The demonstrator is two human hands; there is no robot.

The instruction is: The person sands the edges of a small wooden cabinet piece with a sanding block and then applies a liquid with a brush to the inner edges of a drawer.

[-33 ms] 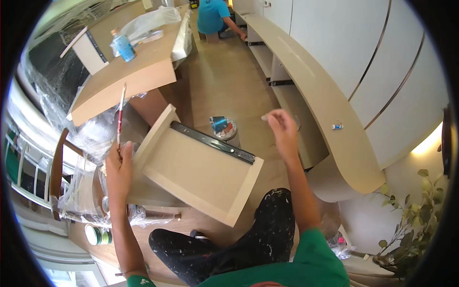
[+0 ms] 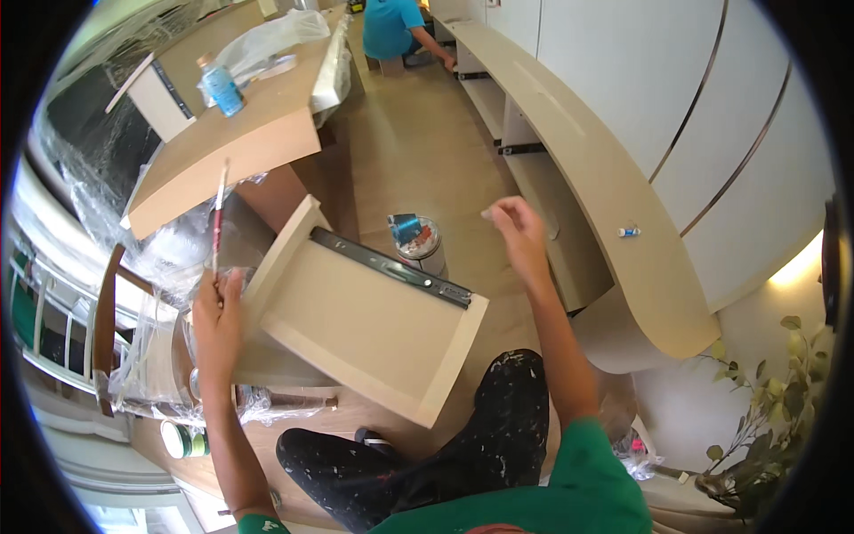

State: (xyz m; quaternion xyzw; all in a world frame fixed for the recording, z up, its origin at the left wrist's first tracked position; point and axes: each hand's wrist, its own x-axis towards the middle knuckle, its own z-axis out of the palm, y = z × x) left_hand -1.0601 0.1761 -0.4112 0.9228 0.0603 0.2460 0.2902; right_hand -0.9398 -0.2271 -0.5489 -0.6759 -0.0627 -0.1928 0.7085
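Observation:
My left hand [image 2: 216, 320] is closed round the lower end of a thin paintbrush [image 2: 218, 222] with a red handle, its pale tip pointing up. Beside it, a beige drawer [image 2: 365, 338] rests tilted, with a black metal drawer slide [image 2: 391, 267] along its upper side. My right hand [image 2: 519, 236] is raised right of the drawer, fingers pinched on a small whitish piece [image 2: 487, 214] too small to name. Between my hands and farther off, a paint bucket [image 2: 425, 254] stands on the floor with a blue piece at its rim.
At left, a brown board-topped table [image 2: 231, 133] bears a blue bottle [image 2: 221, 89]. A long curved beige cabinet [image 2: 587, 160] runs along the right, a small tube [image 2: 629, 232] on its top. A person in blue [image 2: 391, 31] crouches far off. A plant [image 2: 774, 418] stands at right.
The whole view has shifted very slightly. Both hands keep nearly the same pose, and the drawer stays where it was.

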